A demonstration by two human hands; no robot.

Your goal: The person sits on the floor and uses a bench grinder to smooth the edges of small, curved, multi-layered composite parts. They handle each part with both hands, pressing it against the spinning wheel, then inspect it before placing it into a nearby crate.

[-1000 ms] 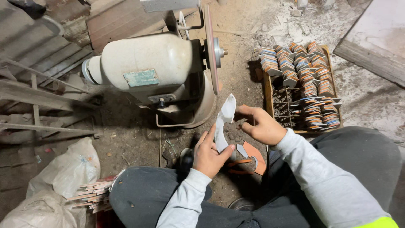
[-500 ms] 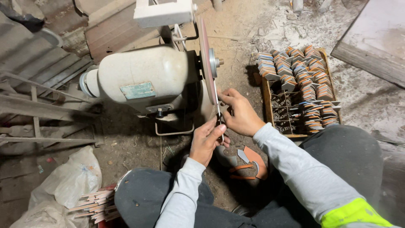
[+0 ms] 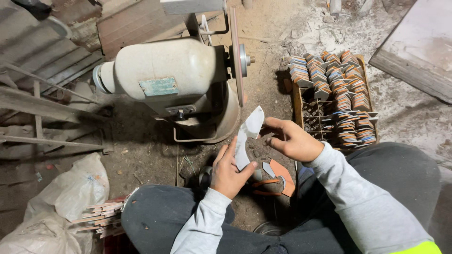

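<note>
A flat pale knife-shaped blank (image 3: 247, 136) is held up below a thin grinding disc (image 3: 237, 56). My left hand (image 3: 230, 170) grips its lower end between thumb and fingers. At its upper end, the fingertips of my right hand (image 3: 292, 140) touch the edge. The blank is a little below and to the right of the disc, apart from it. The disc is mounted on a cream motor housing (image 3: 165, 70) standing on the dirt floor.
A wooden crate (image 3: 297, 96) at right holds several stacked brown and blue pieces (image 3: 341, 94). Orange cut pieces (image 3: 280, 176) lie on the ground between my knees. White sacks (image 3: 61, 197) and a bundle of flat sticks (image 3: 101, 216) lie at lower left. Metal bars (image 3: 42, 113) lie at left.
The blank was edge-on against the disc half a second ago. Both hands have drawn it down and back, and turned its flat face up toward me.
</note>
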